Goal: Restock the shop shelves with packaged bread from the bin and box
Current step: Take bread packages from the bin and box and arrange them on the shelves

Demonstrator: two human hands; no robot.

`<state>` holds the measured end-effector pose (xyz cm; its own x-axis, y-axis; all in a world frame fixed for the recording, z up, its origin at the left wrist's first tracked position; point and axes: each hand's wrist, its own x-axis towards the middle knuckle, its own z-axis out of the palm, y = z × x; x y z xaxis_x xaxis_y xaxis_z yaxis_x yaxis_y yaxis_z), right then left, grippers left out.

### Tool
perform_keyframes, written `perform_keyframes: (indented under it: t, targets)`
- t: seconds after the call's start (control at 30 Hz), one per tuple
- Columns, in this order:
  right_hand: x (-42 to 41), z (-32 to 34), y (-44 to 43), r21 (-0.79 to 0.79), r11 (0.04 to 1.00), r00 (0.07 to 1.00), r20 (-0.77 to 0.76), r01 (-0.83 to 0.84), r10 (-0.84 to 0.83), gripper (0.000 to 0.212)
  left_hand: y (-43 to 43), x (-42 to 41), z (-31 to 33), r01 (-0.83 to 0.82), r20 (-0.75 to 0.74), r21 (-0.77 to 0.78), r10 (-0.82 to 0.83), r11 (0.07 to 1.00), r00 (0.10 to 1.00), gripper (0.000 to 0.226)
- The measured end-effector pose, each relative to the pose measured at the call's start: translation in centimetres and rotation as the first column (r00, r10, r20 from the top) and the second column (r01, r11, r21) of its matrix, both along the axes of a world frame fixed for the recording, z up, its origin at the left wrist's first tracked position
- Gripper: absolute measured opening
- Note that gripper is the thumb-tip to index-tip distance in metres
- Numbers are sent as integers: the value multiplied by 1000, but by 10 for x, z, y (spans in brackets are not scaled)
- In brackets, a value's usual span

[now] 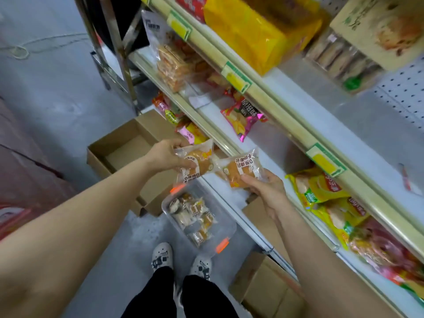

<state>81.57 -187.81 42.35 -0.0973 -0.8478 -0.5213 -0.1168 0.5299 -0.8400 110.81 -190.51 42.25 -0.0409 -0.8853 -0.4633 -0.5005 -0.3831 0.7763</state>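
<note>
Now, one bread packet [196, 163] sits pinched at its end in the left hand [166, 157], thumb over the wrapper. Just beside it, a second bread packet [241, 171] lies on the right hand [269, 190], thumb clamped across. Both hover before the shelf [282, 148], above the clear bin [229, 229] and open box [128, 154].

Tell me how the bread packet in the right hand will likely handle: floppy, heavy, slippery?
Probably light: the right hand holds the bread packet up by one end. Likely soft and crushable, since a puffy bun fills the thin film. The glossy wrapper may be slippery, and its loose sealed edges look floppy.
</note>
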Motion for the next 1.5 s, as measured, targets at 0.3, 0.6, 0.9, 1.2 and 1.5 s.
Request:
perform_keyframes:
  t: [0.3, 0.6, 0.9, 1.2, 1.5]
  targets:
    - [13, 105, -10, -235, 972, 1000, 25, 15, -9, 35, -19, 7, 112, 116, 118, -216, -92, 970, 989, 48]
    - [-7, 189, -25, -397, 905, 987, 92, 156, -129, 46, -46, -1, 206, 191, 133, -389, -150, 901, 980, 56]
    - [-33, 290, -17, -538, 795, 959, 196, 279, -204, 30, -70, -43, 300, 280, 93, -534, -274, 798, 957, 47]
    - [-82, 366, 0, -664, 678, 949, 224, 315, -222, 15, -94, -114, 367, 316, 12, -628, -398, 711, 918, 46]
    - [-147, 417, -1, -696, 669, 930, -4, 261, -367, 51, -102, -195, 408, 364, 28, -676, -471, 641, 881, 51]
